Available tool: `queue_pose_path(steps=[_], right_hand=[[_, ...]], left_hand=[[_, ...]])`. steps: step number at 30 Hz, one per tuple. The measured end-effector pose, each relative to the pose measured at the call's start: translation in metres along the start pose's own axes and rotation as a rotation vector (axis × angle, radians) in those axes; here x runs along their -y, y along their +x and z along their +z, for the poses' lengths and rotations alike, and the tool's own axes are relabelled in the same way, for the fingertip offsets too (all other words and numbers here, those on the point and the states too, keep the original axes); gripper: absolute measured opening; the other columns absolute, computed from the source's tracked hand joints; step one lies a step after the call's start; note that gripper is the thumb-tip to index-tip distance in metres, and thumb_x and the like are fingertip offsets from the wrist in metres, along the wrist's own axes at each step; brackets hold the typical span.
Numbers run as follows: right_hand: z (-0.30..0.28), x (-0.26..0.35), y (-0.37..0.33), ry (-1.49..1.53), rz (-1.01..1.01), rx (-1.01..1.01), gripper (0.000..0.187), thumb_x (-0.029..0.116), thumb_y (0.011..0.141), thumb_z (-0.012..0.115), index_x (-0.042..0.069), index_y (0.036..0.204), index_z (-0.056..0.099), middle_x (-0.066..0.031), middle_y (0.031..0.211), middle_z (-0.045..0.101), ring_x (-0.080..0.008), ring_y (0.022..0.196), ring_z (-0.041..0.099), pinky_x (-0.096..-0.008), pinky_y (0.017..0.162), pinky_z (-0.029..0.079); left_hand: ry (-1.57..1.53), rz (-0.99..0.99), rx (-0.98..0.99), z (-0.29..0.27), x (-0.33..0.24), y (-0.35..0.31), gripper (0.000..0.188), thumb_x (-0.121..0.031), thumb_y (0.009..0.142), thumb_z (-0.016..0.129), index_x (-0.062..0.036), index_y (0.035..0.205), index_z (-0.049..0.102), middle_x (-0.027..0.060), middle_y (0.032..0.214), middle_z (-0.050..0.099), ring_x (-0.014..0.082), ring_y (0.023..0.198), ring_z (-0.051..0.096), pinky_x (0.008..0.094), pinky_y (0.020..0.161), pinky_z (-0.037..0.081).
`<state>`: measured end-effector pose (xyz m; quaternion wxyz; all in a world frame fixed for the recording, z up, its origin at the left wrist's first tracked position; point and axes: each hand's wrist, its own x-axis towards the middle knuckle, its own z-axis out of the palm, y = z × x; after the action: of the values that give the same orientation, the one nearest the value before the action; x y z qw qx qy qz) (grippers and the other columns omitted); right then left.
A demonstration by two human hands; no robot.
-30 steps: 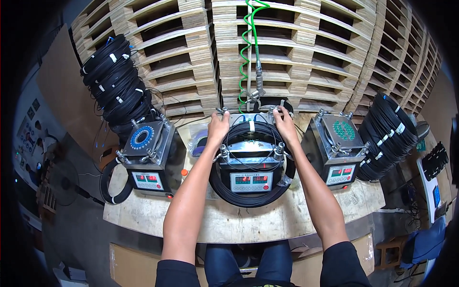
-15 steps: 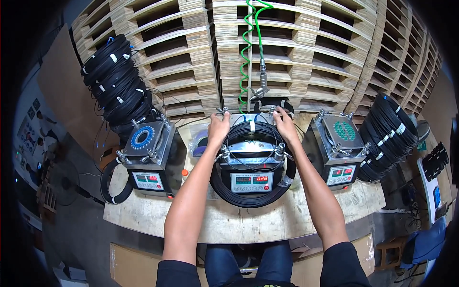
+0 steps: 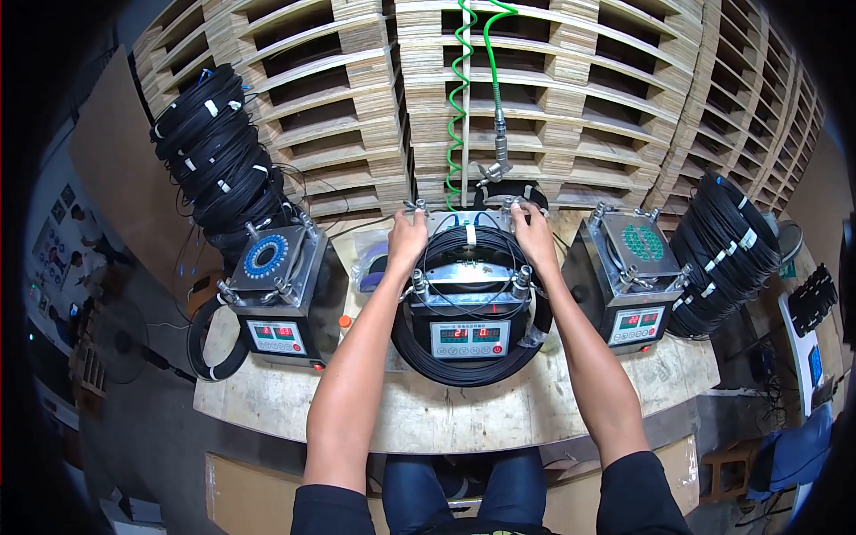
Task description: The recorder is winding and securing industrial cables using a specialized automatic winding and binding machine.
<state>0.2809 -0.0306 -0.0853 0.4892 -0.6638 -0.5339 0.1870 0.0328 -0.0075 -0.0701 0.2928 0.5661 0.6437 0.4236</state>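
Note:
Both arms reach over the bench to the middle polishing machine (image 3: 469,337), a dark box with a lit display panel and steel corner posts. My left hand (image 3: 407,239) is closed on the far left corner post (image 3: 421,207), thumb on top. On the other side, my right hand (image 3: 533,235) grips the far right corner post (image 3: 507,205), its fingers partly hidden behind it. A coil of black cable (image 3: 468,375) lies around the machine and loops over its top between my wrists. The top plate is largely covered by the coil.
Similar machines stand left (image 3: 276,339) and right (image 3: 635,325), one topped with blue connectors, one with green. Tall stacks of black cable coils (image 3: 209,143) flank them. A blow gun (image 3: 500,152) hangs on a green hose before wooden pallets (image 3: 357,107). An orange-capped bottle (image 3: 344,322) stands left.
The hanging blow gun has swung slightly to the right. The digits on the machines' displays have changed. Both my hands stay at the far corner posts, almost unmoved.

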Motion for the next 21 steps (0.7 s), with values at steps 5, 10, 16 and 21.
queue_pose_path(steps=[5,10,16,21], right_hand=[[-0.001,-0.016,0.009,0.059,-0.121,0.054,0.053,0.043,0.098,0.053,0.001,0.131,0.058,-0.0286,0.117,0.066,-0.0421,0.115,0.061,-0.0428,0.100,0.045],[0.004,-0.022,0.011,0.143,-0.130,0.055,0.050,0.037,0.098,0.056,0.001,0.133,0.056,-0.0228,0.119,0.066,-0.0334,0.109,0.063,-0.0377,0.097,0.046],[0.007,-0.017,0.011,0.102,-0.040,-0.016,0.048,0.037,0.098,0.057,0.000,0.129,0.058,-0.0167,0.110,0.069,-0.0271,0.097,0.066,-0.0351,0.089,0.049],[0.005,-0.007,0.004,-0.020,-0.042,-0.064,0.046,0.039,0.097,0.057,-0.001,0.121,0.062,-0.0187,0.105,0.071,-0.0302,0.100,0.067,-0.0372,0.089,0.049]], left_hand=[[0.050,-0.079,-0.002,0.005,-0.004,0.000,0.071,-0.049,0.097,0.049,0.0019,0.145,0.037,0.0360,0.128,0.056,0.0478,0.125,0.052,0.0458,0.107,0.040],[0.021,0.014,-0.043,0.004,0.000,0.001,0.068,-0.043,0.098,0.050,0.0034,0.145,0.036,0.0357,0.129,0.055,0.0479,0.125,0.051,0.0457,0.106,0.040],[0.006,0.070,0.016,0.005,0.005,0.008,0.067,-0.043,0.098,0.052,0.0044,0.143,0.038,0.0347,0.129,0.056,0.0456,0.125,0.052,0.0445,0.106,0.040],[0.015,0.011,0.055,0.003,0.007,0.007,0.070,-0.048,0.096,0.052,0.0043,0.142,0.041,0.0345,0.130,0.056,0.0455,0.126,0.052,0.0442,0.106,0.040]])
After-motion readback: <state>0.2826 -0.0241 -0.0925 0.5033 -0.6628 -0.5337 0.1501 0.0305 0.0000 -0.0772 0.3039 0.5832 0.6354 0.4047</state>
